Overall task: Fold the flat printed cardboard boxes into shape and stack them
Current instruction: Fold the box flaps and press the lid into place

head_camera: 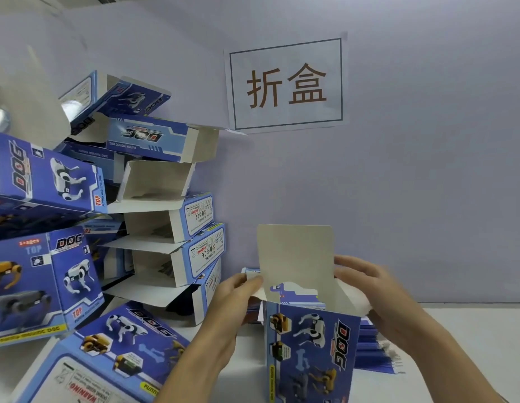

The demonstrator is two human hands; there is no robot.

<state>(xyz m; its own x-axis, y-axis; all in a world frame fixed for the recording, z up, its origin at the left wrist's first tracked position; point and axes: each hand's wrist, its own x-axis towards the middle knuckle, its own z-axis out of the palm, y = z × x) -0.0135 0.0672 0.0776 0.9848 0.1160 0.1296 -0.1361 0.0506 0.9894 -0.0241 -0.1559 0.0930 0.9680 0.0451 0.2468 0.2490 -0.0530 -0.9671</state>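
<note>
nearest, at five o'clock, one printed box (311,353) is stood upright, erected but with its top flap (295,254) raised. its side flaps are pinched by the left hand (238,289) and curled over by the right hand (366,283). unfolded flats (375,353) remain at four o'clock. finished boxes (154,205) are heaped at nine to ten o'clock, so much is judged done.

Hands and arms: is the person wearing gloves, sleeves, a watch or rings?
No. The left hand and right hand are bare, with no gloves. No rings or watch can be seen. Both forearms are bare too, with no sleeves as far as the picture shows. Fingernails look short and plain.
</note>
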